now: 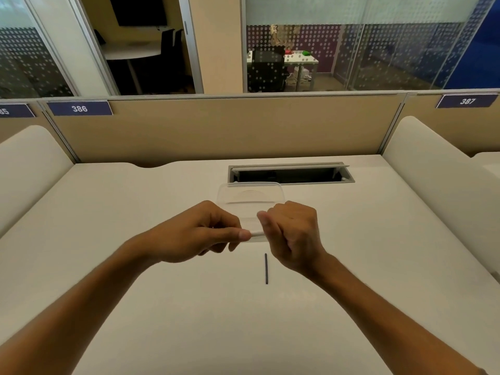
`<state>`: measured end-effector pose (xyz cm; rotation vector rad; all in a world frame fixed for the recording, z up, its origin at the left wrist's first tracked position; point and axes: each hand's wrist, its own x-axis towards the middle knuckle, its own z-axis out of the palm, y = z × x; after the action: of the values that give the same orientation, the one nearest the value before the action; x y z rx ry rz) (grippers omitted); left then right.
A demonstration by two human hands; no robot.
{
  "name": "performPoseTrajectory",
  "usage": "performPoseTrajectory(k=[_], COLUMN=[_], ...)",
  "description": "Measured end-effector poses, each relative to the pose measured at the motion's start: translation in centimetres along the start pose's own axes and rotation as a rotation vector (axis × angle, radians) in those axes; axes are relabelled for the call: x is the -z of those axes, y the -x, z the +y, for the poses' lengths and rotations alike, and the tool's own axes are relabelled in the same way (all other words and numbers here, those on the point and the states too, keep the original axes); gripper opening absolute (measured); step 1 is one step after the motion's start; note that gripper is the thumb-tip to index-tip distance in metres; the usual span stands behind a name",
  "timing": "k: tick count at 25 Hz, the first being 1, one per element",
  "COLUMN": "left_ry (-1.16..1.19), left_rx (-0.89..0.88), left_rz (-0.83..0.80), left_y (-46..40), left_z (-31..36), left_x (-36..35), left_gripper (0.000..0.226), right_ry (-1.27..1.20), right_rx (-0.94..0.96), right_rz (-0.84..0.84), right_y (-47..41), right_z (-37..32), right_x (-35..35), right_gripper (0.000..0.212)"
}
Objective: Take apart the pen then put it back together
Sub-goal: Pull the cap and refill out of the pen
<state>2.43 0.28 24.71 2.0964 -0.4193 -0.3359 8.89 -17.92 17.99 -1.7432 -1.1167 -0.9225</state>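
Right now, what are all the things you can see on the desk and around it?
Pen body: one, pale, held between both hands above the desk.
Thin rod: one, dark, lying on the desk below the hands.
Plastic container: one, clear, on the desk behind the hands.
Cable hatch: one, grey, open, at the desk's back.
Desk: one, white.
Number signs: three, blue, on the beige partition.
Left hand: one, pinching the pen body.
Right hand: one, gripping its other end.

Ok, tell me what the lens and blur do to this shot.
Head view: wide-angle bends the desk edges and partition outward; left hand and right hand are slightly motion-soft, so the pale pen barrel they grip smears; the dark refill stays fairly crisp; lighting is even, shadows faint.
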Motion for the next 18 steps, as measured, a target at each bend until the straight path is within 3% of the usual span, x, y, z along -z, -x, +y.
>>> performPoseTrajectory(k=[3,5,7,9,13,16,18], left_ry=[-0.284,-0.714,-1.052,-1.193,-1.114,-0.763,-0.403], left_rx=[-0.131,-0.226,-0.251,-0.257,-0.218,-0.174,-0.134], left_rz=[0.264,0.407,0.441,0.441,0.434,0.434,0.322], left_y=[0.0,0.0,0.1,0.1,-0.1,-0.3,-0.3], left_z=[-0.3,-0.5,-0.5,-0.5,-0.5,-0.2,0.0], left_x=[-1.0,-1.2,-1.2,-1.4,-1.6,-1.4,-0.9], left_gripper=[0.032,0.031,0.029,0.028,0.038,0.045,0.041], right_ry=[-0.183,-0.318,-0.414,-0.484,-0.477,-0.42,-0.363], right_rx=[-0.332,-0.684,-1.024,-1.201,-1.085,-0.859,-0.624], right_rz=[0.012,-0.004,-0.139,-0.28,-0.237,-0.071,-0.023], right_y=[-0.2,-0.5,-0.8,-1.1,-1.2,-1.1,-1.0], right_z=[-0.7,-1.1,-1.0,-0.8,-1.0,-1.4,-1.5], right_x=[-0.1,-0.5,-0.8,-0.6,-0.3,-0.3,0.0], right_gripper=[0.054,0.055,0.055,0.052,0.053,0.054,0.054])
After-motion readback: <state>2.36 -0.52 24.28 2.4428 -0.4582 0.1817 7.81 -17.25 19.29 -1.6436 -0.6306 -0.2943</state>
